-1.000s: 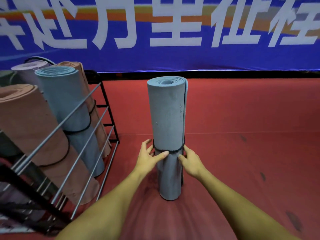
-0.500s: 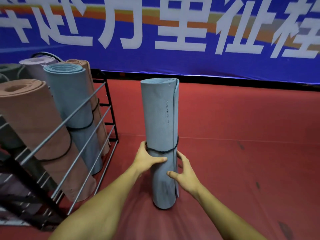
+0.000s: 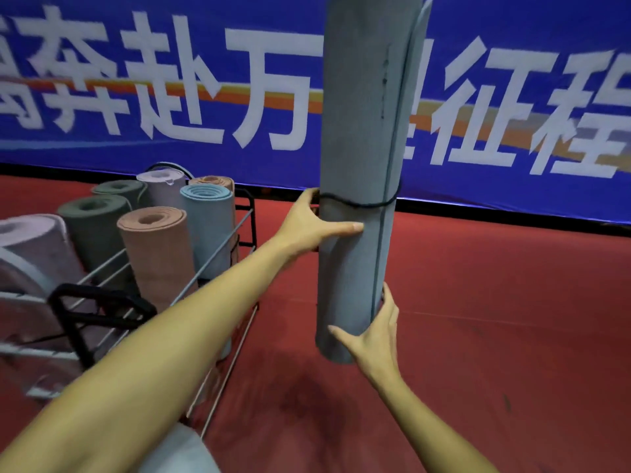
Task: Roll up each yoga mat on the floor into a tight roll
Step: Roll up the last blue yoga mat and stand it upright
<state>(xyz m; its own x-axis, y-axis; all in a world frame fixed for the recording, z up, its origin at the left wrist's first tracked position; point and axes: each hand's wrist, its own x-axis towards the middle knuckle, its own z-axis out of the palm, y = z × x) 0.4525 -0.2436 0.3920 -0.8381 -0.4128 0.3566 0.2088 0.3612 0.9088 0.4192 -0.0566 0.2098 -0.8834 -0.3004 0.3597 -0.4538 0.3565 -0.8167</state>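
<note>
A grey-blue rolled yoga mat is held upright, lifted off the red floor, with its top out of the frame. A thin black elastic band circles it at mid height. My left hand grips the roll just under the band, thumb across the front. My right hand grips the roll near its bottom end, fingers wrapped behind it.
A black metal rack at the left holds several rolled mats, among them a pink one, a light blue one and olive ones. A blue banner with white characters lines the far wall above the red floor.
The roll has come up off the floor and now stands much higher in view. My right hand slid down to its bottom end. The view tilted up and the rack shows more mats.
</note>
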